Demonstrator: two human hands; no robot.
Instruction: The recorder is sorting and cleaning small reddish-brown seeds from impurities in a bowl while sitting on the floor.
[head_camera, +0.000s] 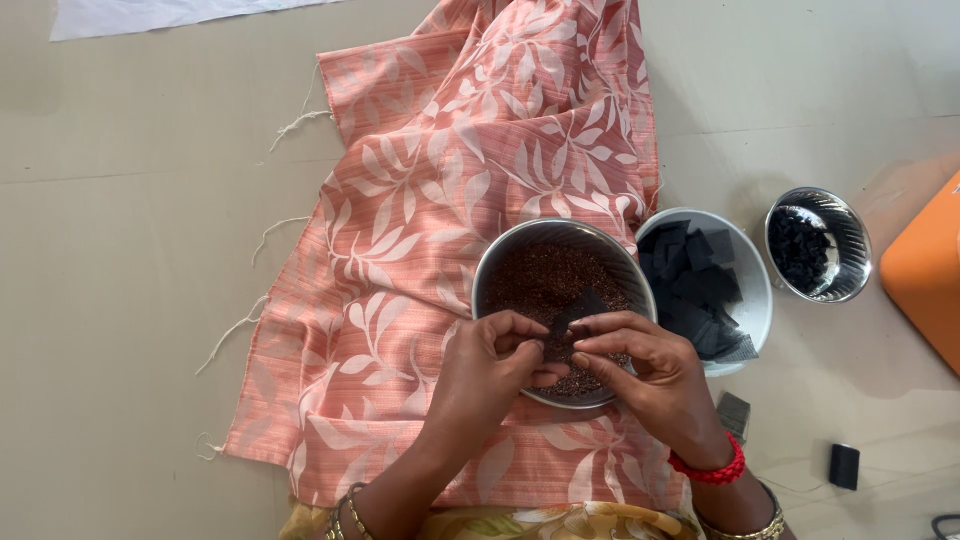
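We see our bare left hand (490, 365) with thin gold bangles at the wrist; our right hand (650, 375) wears a red beaded bracelet above a gold bangle.

A single head-worn camera is looking almost straight down from close above, taking in the left hand (492, 368) and right hand (648, 372) at lower centre and the floor (130, 300) filling the rest of the frame
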